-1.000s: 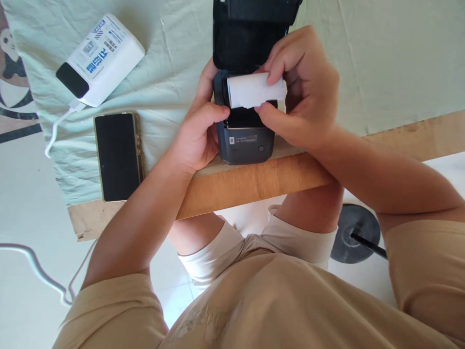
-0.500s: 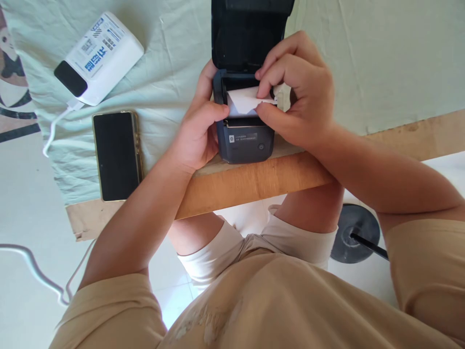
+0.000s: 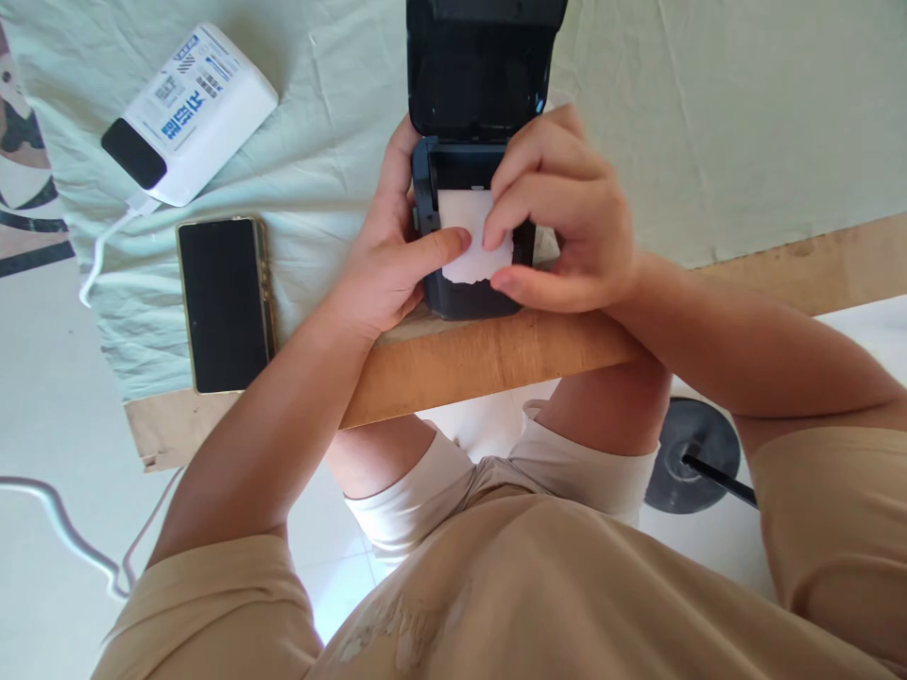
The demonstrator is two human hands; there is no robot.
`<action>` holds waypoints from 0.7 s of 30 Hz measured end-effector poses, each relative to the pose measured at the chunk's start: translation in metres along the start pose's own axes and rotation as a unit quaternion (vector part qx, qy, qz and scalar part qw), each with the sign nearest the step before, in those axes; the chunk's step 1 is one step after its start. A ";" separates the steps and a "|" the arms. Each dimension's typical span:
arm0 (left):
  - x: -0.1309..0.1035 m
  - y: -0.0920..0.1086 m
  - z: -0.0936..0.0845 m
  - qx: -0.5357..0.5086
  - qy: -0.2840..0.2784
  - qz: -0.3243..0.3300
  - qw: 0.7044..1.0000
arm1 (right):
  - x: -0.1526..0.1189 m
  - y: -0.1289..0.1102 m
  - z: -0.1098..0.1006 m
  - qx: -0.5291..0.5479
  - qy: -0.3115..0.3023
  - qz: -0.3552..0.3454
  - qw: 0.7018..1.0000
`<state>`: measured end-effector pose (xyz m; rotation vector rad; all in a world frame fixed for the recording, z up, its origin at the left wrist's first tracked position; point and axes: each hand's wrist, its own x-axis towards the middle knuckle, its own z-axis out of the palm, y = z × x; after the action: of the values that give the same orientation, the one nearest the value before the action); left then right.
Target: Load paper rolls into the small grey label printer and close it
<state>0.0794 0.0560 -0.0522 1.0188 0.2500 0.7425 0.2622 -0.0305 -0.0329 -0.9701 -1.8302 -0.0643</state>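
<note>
A small dark printer (image 3: 473, 302) sits at the table's front edge with its black lid (image 3: 482, 76) raised. White paper (image 3: 464, 260) with a torn front edge lies over the printer's opening and front. Wrapped round the printer's left side is my left hand (image 3: 397, 241), its thumb on the paper. My right hand (image 3: 567, 212) is at the right side, fingers curled, with fingertips at the paper's right part. Whether these fingertips pinch the paper or only touch it is hard to tell.
To the left lie a phone (image 3: 225, 307) and a white device (image 3: 205, 113) with a dark end and a white cable (image 3: 99, 250). A green cloth (image 3: 709, 123) covers the table, whose wooden edge (image 3: 488, 359) runs in front of my body.
The paper's torn edge has come forward and down over the printer's front, and the sheet lies flatter. My right hand has moved down slightly. My left thumb has shifted onto the paper.
</note>
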 end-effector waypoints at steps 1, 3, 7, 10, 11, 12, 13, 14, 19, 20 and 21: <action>-0.001 0.001 0.001 0.001 -0.011 -0.004 1.000 | 0.001 0.001 -0.001 -0.006 0.014 0.015 1.000; -0.003 0.001 0.001 0.006 -0.015 -0.012 1.000 | 0.002 0.004 -0.001 -0.027 0.028 0.062 0.997; -0.005 0.002 -0.001 0.009 -0.019 -0.011 1.000 | 0.000 0.009 0.002 -0.013 -0.006 0.112 0.994; -0.005 0.003 -0.001 0.006 -0.023 -0.017 1.000 | -0.001 0.010 0.003 -0.008 -0.024 0.099 0.995; -0.005 0.003 -0.001 0.010 -0.021 -0.014 1.000 | 0.000 0.011 0.003 -0.017 -0.025 0.086 0.996; -0.005 0.003 -0.001 0.018 -0.019 -0.009 1.000 | 0.000 0.012 0.002 -0.028 -0.017 0.071 0.997; -0.004 0.003 -0.002 0.027 -0.018 -0.002 0.999 | 0.001 0.013 0.001 -0.039 0.006 0.055 0.998; -0.003 0.002 -0.003 0.037 -0.017 0.002 0.999 | 0.002 0.016 0.000 -0.047 0.038 0.039 0.997; 0.002 -0.004 -0.010 0.050 -0.052 0.012 0.997 | 0.003 0.029 -0.010 -0.072 0.207 0.072 0.973; 0.002 -0.004 -0.010 0.047 -0.043 0.011 0.998 | 0.003 0.030 -0.012 -0.062 0.205 0.097 0.972; 0.001 -0.003 -0.009 0.044 -0.031 0.010 0.999 | 0.004 0.030 -0.013 -0.046 0.189 0.117 0.974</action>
<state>0.0770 0.0618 -0.0597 1.1275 0.2206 0.7221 0.2905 -0.0145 -0.0345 -1.1475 -1.3656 -0.1788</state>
